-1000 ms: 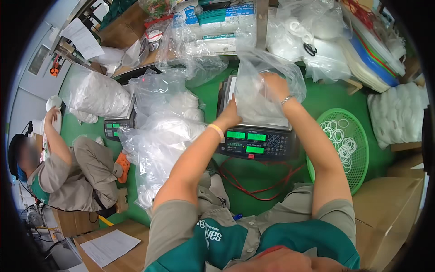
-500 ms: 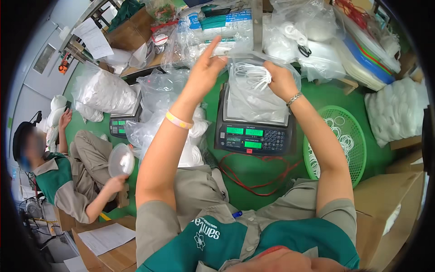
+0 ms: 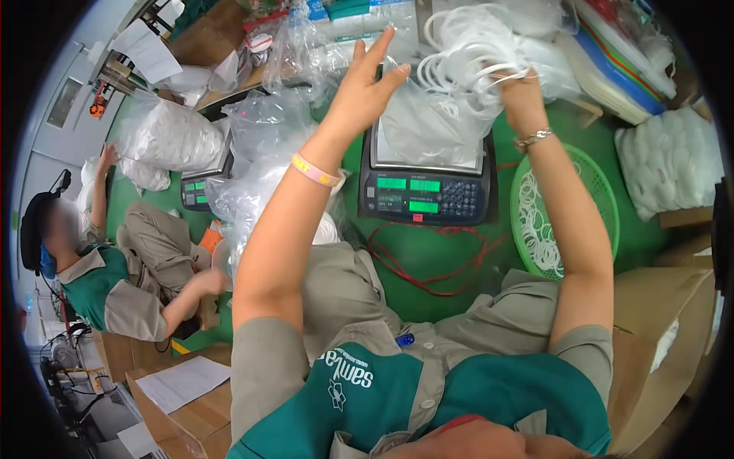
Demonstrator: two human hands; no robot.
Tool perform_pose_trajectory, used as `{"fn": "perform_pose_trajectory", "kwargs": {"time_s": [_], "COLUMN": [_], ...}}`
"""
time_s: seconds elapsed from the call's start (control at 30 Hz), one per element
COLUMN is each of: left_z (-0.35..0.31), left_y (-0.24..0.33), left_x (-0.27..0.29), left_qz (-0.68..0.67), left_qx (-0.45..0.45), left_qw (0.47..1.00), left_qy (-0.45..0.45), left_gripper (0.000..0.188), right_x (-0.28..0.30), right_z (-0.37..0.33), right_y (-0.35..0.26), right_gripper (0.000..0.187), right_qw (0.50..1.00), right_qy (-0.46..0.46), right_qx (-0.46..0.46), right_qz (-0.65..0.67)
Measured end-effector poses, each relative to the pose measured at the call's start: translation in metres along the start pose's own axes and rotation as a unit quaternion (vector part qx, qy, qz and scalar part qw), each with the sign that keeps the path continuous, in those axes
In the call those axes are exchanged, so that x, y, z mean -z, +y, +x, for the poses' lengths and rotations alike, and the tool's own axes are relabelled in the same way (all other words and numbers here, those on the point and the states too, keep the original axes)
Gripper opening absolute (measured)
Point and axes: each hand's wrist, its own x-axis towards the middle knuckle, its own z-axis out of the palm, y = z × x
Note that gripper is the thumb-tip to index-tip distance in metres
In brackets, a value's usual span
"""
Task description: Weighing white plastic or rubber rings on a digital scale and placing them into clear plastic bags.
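My right hand (image 3: 524,105) is closed round a bunch of white rings (image 3: 465,57), raised above the far right corner of the digital scale (image 3: 426,200). A clear plastic bag (image 3: 428,130) lies on the scale's pan, its mouth facing away from me. At the bag's left edge is my left hand (image 3: 368,90), its fingers apart and stretched out; whether it touches the plastic I cannot tell. More loose white rings (image 3: 541,249) lie in the green mesh basket (image 3: 600,222) under my right forearm.
A red cord (image 3: 428,287) curls on the green floor before the scale. To the left stand clear bags of white goods (image 3: 172,141) and a seated co-worker (image 3: 115,283). A cardboard box (image 3: 657,321) is at the near right, with a packed white bundle (image 3: 669,172) beyond.
My right hand has lifted the rings from over the bag, up and to the right, and they now hang spread out. My left hand has opened wider. The co-worker's round container has dropped mostly from sight.
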Motion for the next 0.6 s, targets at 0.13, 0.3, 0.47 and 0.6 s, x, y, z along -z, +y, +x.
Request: {"fn": "perform_pose_trajectory", "kwargs": {"time_s": [0.13, 0.3, 0.47, 0.6], "left_z": [-0.002, -0.005, -0.005, -0.003], "left_y": [0.001, 0.000, -0.006, 0.001], "left_x": [0.001, 0.002, 0.007, 0.010], "left_qz": [-0.006, -0.008, 0.001, -0.066], "left_qx": [0.033, 0.064, 0.045, 0.068], "left_qw": [0.999, 0.998, 0.999, 0.996], "left_qy": [-0.002, -0.004, -0.011, 0.000], "left_gripper": [0.057, 0.059, 0.060, 0.061], "right_x": [0.040, 0.131, 0.209, 0.257], "right_z": [-0.014, -0.039, -0.094, -0.140], "right_y": [-0.015, 0.017, 0.062, 0.098], "right_gripper": [0.023, 0.020, 0.026, 0.030], "right_qw": [0.986, 0.992, 0.957, 0.887], "right_qy": [0.024, 0.065, 0.102, 0.012], "right_qx": [-0.083, -0.107, -0.224, -0.272], "right_qz": [0.142, 0.005, -0.155, -0.373]}}
